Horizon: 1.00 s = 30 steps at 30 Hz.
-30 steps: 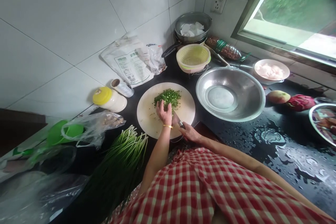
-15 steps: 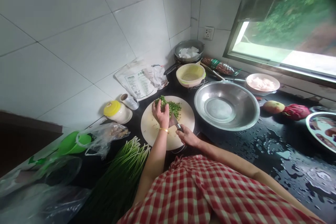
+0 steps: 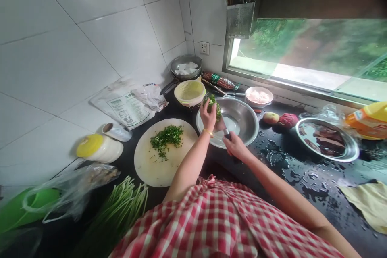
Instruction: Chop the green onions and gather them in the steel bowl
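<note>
My left hand (image 3: 208, 116) is cupped round a clump of chopped green chives (image 3: 213, 102), pressing it against the knife blade (image 3: 221, 123) above the big steel bowl (image 3: 242, 109). My right hand (image 3: 235, 148) grips the knife's handle beside the bowl's near rim. More chopped chives (image 3: 167, 138) lie on the round white cutting board (image 3: 157, 161), left of both hands. A bunch of uncut long chives (image 3: 119, 211) lies on the counter at the lower left.
Behind the bowl stand a yellow colander (image 3: 190, 92), a steel pot (image 3: 185, 67), a bottle (image 3: 218, 81) and a white dish (image 3: 259, 96). Two fruits (image 3: 279, 119), a steel plate of meat (image 3: 328, 140) and a yellow bottle (image 3: 367, 119) sit right on the wet black counter. Bags, jar left.
My hands scooped a clump of chopped chives off the cutting board with the knife and carried it right, over the steel bowl. The view swung right too.
</note>
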{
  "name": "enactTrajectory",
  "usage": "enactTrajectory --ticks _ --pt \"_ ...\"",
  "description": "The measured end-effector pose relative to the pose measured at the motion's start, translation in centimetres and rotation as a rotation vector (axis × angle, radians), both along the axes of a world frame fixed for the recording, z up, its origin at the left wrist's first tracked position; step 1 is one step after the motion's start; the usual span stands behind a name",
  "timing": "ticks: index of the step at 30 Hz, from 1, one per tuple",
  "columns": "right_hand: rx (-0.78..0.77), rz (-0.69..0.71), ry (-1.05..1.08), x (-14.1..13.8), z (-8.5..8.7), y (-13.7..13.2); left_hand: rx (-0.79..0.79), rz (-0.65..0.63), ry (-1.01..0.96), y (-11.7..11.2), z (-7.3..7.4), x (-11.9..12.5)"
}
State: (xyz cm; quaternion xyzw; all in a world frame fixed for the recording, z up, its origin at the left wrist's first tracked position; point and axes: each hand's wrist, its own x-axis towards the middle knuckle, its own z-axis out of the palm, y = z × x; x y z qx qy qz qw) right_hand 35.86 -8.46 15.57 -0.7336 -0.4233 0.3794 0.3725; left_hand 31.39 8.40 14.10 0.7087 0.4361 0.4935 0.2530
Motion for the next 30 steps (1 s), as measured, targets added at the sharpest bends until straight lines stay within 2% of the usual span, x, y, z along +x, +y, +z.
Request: enactTrajectory --ticks 2,5,7,10,14,17,20,24,27,30 --pt "-0.112 -0.032 -0.130 2.7 -0.7 -0.5 -0.229 -0.021 -0.023 -0.3 -3.4 2.3" --pt "-0.195 -0.058 -0.290 5.7 -2.0 -1.2 -0.505 -0.004 -0.019 -0.6 -8.1 3.4" --pt "-0.211 -0.079 -0.318 6.9 -2.6 -1.5 -0.548 0.051 0.009 -0.4 -10.2 2.9" --pt "-0.196 -0.078 -0.203 7.8 -3.1 -1.7 -0.536 0.182 0.037 0.6 -11.6 1.2" --pt "-0.115 -0.048 0.023 7.9 -3.7 -1.3 -0.483 0.244 0.070 1.6 -11.6 -1.5" --pt "-0.044 -0.047 0.153 7.3 -4.0 -1.1 -0.368 0.177 0.167 1.0 -10.5 -2.7" --pt "-0.029 -0.053 0.237 6.0 -3.9 -1.1 -0.128 0.011 0.276 -0.9 -8.6 -1.8" --pt "-0.017 -0.095 0.271 4.0 -2.7 -1.4 0.107 -0.184 0.313 -4.1 -6.1 1.3" --pt "0.002 -0.119 0.289 3.3 -1.3 -2.4 0.156 -0.227 0.349 -4.9 -5.3 2.4" --pt "0.017 -0.139 0.299 3.9 0.0 -4.0 0.100 -0.168 0.412 -3.5 -5.3 1.5"
